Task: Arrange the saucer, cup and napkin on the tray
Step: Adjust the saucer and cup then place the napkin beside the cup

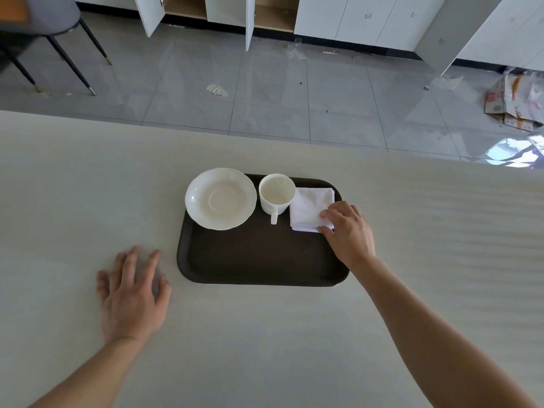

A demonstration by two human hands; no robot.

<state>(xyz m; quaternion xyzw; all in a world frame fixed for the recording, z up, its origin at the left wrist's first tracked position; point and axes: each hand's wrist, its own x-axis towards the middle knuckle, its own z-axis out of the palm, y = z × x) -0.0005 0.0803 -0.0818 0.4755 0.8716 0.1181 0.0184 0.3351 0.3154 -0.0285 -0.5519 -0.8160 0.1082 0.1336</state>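
A dark brown tray [253,260] lies on the pale table. On its far left corner rests a white saucer [220,198], overhanging the tray's rim. A white cup [276,194] stands upright to the right of it, handle pointing toward me. A folded white napkin [310,209] lies at the tray's far right. My right hand [350,231] grips the napkin's near right corner between thumb and fingers. My left hand [132,293] hovers flat with fingers spread over the table, left of the tray, holding nothing.
The table's far edge [265,139] runs across the view, with grey tiled floor beyond. White cabinets [338,16] line the back wall, some doors open. A grey chair [50,22] stands at the far left, and flattened cardboard [515,101] lies at the right.
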